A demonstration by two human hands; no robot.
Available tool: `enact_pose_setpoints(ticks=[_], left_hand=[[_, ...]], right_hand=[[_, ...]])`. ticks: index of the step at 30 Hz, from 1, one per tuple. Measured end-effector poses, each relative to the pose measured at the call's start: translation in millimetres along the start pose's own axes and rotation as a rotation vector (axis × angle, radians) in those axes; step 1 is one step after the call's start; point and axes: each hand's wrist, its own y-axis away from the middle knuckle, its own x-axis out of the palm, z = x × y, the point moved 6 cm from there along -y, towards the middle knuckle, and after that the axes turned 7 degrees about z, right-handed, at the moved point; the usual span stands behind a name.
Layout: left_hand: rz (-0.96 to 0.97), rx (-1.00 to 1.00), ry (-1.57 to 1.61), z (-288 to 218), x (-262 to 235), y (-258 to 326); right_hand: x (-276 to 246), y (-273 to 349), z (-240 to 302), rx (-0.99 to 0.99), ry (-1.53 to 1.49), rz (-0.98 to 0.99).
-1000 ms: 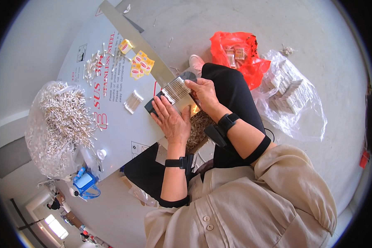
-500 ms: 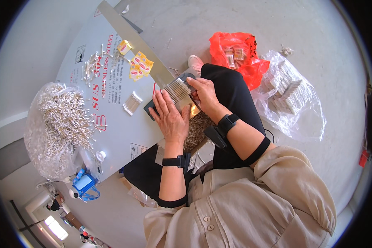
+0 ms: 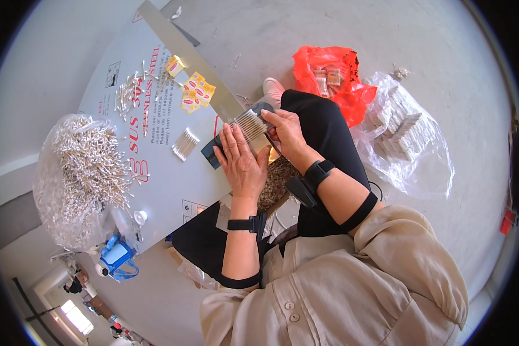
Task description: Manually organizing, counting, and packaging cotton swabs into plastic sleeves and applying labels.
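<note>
A dark flat tray (image 3: 211, 151) lies at the table's edge nearest me, with a row of cotton swabs (image 3: 249, 125) lined up side by side on it. My left hand (image 3: 242, 164) lies flat over the tray's near part, fingers stretched out and their tips at the swabs. At the tray's far right end, my right hand (image 3: 287, 131) grips its edge between thumb and curled fingers. Just left of the tray, a small clear pack of swabs (image 3: 185, 144) rests on the table. Below my hands, a box full of loose brownish sticks (image 3: 275, 181) is partly hidden.
On the film-covered table (image 3: 173, 184) are a bag heaped with loose swabs (image 3: 92, 164), scattered swabs (image 3: 127, 95), yellow cards (image 3: 197, 92) and a blue pouch (image 3: 119, 255). A red bag (image 3: 346, 86) and a clear bag of white packs (image 3: 406, 135) are on the floor.
My left hand has slid slightly to the right and toward me across the tray, uncovering a bit more of its left end. My right hand keeps its grip.
</note>
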Motion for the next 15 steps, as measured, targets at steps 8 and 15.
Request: enact_pose_setpoints(ticks=[8,15], left_hand=[[0.028,-0.086,0.019,15.9,2.4,17.0],[0.071,-0.103,-0.012,15.3,4.2,17.6]], right_hand=[[-1.1,-2.2,-0.2,-0.001,0.029,0.001],[-2.7,-4.2,-2.3,-0.032,0.023,-0.005]])
